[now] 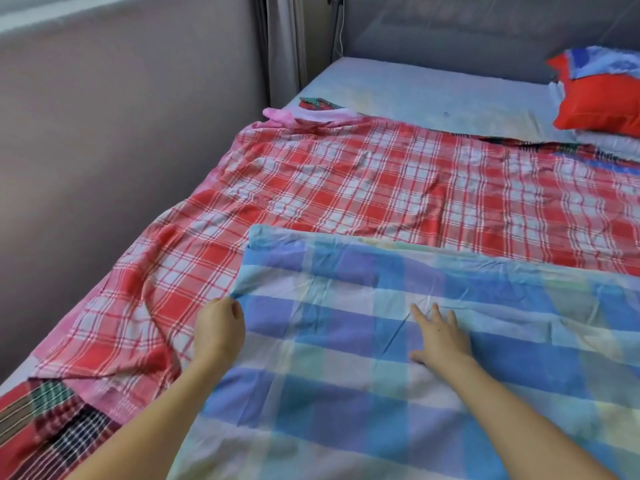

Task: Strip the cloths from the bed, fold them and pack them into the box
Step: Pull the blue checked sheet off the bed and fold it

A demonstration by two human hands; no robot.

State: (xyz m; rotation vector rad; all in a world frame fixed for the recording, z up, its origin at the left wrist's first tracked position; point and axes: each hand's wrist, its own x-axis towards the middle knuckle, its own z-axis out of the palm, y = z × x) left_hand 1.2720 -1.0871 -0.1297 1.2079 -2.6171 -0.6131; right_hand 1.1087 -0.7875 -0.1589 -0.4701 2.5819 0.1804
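Note:
A blue, white and pale green checked cloth [398,358] lies folded over on the near part of the bed, on top of a red and white checked cloth [346,181] spread wide and wrinkled. My left hand [219,330] pinches the blue cloth's left edge with curled fingers. My right hand [440,336] lies flat on the blue cloth with straight fingers spread. A dark red, green and black patchwork cloth [45,420] shows at the near left corner. No box is in view.
A grey padded wall [114,133] runs along the bed's left side and a grey headboard [467,26] across the far end. A red and blue pillow [599,95] rests at the far right on the bare mattress [433,91]. A pink cloth [294,117] is bunched by the wall.

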